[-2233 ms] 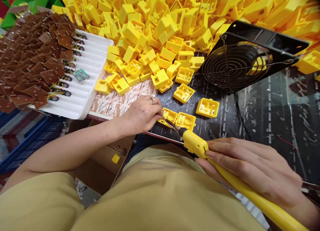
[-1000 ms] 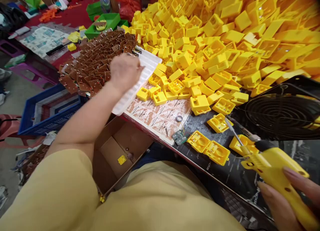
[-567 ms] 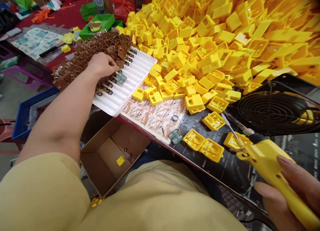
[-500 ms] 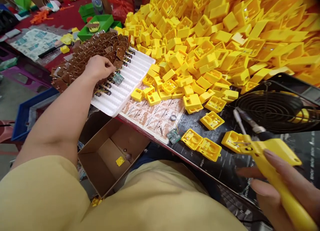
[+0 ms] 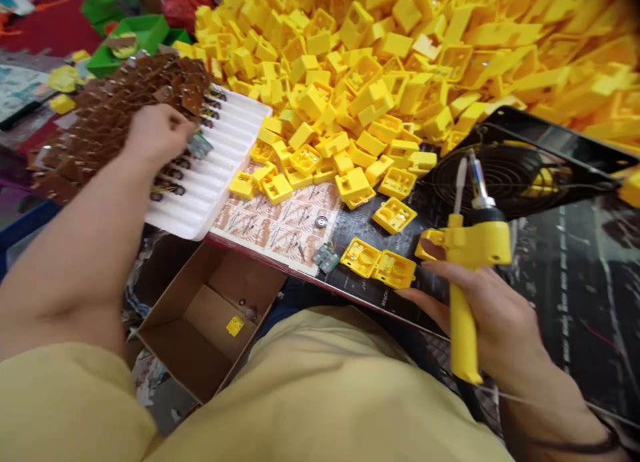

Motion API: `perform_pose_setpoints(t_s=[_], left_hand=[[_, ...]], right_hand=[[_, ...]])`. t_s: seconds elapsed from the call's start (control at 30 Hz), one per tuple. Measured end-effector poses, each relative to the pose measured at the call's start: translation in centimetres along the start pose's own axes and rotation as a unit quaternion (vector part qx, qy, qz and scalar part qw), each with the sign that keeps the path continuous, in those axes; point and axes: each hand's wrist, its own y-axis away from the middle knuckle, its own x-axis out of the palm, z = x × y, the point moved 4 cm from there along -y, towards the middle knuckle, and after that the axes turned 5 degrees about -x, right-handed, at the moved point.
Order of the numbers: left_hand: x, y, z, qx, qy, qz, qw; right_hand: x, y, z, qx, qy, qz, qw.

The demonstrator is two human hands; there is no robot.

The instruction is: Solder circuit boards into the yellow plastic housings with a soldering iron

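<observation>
My left hand (image 5: 159, 134) is closed over the near edge of a pile of brown circuit boards (image 5: 110, 102) on a white ridged foam tray (image 5: 225, 152). A green circuit board (image 5: 200, 146) shows just beside its fingers; whether they pinch it or its wires is not clear. In my right hand (image 5: 500, 315) is a yellow soldering gun (image 5: 463, 302), its metal tip pointing away from me. Left of that hand, an open yellow case (image 5: 377, 262) lies on the black mat, next to another green board (image 5: 326, 257) wired to a small round part (image 5: 321, 222).
A large heap of yellow cases (image 5: 360, 82) covers the back of the table. A black fan (image 5: 500, 179) lies at the right. Green trays (image 5: 145, 32) stand at the back left. Below the table edge is a cardboard box (image 5: 200, 342).
The view has shifted to the right. My right hand has come further into view, and the soldering gun is now more upright. My left hand remains at the brown boards.
</observation>
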Motion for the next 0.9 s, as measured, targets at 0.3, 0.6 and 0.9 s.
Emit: perform_pose_setpoints(t_s=[0.3, 0.6, 0.9], left_hand=[[4.8, 3.4, -7.9, 0.151, 0.399, 0.208, 0.880], [9.2, 8.1, -17.4, 0.297, 0.393, 0.399, 0.774], [7.1, 9.7, -20.0, 0.405, 0.090, 0.173, 0.893]], right_hand=[[2.0, 0.0, 0.3, 0.031, -0.010, 0.058, 0.998], [1.3, 0.3, 0.9, 0.048, -0.012, -0.078, 0.996], [-3.3, 1.3, 0.6, -0.012, -0.033, -0.074, 0.997]])
